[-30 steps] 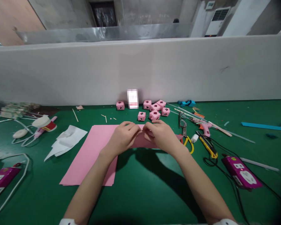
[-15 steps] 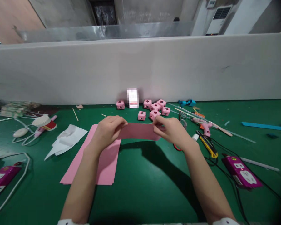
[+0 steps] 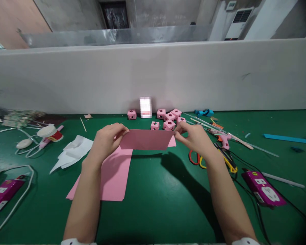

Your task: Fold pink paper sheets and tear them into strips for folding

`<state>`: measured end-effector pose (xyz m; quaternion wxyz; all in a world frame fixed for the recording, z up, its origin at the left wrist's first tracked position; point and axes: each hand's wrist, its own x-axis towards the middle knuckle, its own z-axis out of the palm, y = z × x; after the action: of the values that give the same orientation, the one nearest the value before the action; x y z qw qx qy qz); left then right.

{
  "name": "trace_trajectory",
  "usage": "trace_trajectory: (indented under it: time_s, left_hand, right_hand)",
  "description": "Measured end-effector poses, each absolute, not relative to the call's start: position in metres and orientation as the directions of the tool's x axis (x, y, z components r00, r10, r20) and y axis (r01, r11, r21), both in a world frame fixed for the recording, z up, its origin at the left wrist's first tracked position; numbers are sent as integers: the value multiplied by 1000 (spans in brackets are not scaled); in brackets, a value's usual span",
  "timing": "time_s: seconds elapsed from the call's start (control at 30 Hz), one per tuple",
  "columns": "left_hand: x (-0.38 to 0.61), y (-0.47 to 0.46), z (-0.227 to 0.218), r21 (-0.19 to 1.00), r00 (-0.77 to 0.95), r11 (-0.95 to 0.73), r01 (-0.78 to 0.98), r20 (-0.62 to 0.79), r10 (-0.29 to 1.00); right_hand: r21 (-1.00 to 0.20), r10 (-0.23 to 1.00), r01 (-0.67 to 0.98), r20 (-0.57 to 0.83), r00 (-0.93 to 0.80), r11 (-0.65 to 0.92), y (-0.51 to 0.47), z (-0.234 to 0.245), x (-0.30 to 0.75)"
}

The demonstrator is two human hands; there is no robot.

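Observation:
A pink strip of paper (image 3: pixel 146 140) is held up above the green table, stretched level between my two hands. My left hand (image 3: pixel 108 141) pinches its left end between thumb and fingers. At the upper right corner, my right hand (image 3: pixel 191 137) pinches it with thumb and forefinger. Below my left hand lies a stack of pink paper sheets (image 3: pixel 114 180), partly covered by my forearm. Several small pink paper boxes (image 3: pixel 169 125) with dark diamond openings stand beyond the strip. Behind its right end a further bit of pink paper (image 3: pixel 172 141) shows.
Scissors with red and yellow handles (image 3: pixel 194 158) lie by my right forearm, near a yellow utility knife (image 3: pixel 231 165) and a pink glue gun (image 3: pixel 224 139). Purple power strips (image 3: pixel 264 189) sit at both sides. Crumpled white paper (image 3: pixel 72 153) and a paper cup (image 3: pixel 51 133) are left. A white partition (image 3: pixel 91 78) stands behind.
My hands have moved slightly apart, and more of the pink strip shows between them. My right hand has shifted right to the strip's corner, my left hand a little left.

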<state>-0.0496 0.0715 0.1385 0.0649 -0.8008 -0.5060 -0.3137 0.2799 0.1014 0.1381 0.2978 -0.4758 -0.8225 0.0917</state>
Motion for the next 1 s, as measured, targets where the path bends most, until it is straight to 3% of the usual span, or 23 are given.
trace_trajectory:
  time_s: [0.23,0.37,0.5,1.0]
  left_hand:
    - [-41,75,134,143,315,-466,873,563,764]
    - [-18,71,133,131,407,-549,825,536,740]
    - [-9,69,133,140,443,-594,792,539,717]
    - [-12,70,132,238,463,-629,740,497,734]
  right_hand:
    - [-368,812,818,551,-192,443,106,141,297]
    - [-323,756,758,571,-322,567,100,137,276]
    - [-188,686,733,555,-470,654,96,124,252]
    - [-150,589,660,622,-516,736,90,112,226]
